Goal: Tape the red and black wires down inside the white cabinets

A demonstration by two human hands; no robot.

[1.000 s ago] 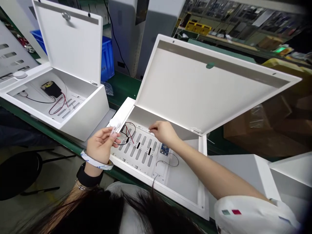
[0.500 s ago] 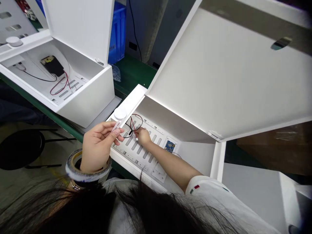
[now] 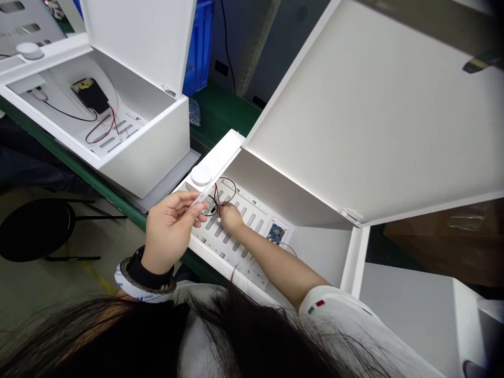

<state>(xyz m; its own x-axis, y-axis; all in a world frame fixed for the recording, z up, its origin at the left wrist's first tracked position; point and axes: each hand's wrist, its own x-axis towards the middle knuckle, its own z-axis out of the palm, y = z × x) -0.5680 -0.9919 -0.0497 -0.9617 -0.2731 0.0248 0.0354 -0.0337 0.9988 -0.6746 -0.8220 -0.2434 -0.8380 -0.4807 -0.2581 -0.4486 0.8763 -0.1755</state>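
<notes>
A white metal cabinet lies open in front of me, its lid raised. My left hand pinches a small white strip above the cabinet's front left corner. My right hand reaches inside onto the slotted floor panel, fingers closed on the red and black wires. A white round knob sits on the cabinet's left rim. A small blue circuit board lies further right on the floor. A tape roll rings my left wrist.
A second open white cabinet stands to the left, with a black module and wires inside. A blue crate is behind it. A black stool stands on the floor below left. More white casing lies at right.
My right hand has moved from the back of the cabinet floor to the wires at the left and taken them. The view has dropped closer; my left hand keeps its strip.
</notes>
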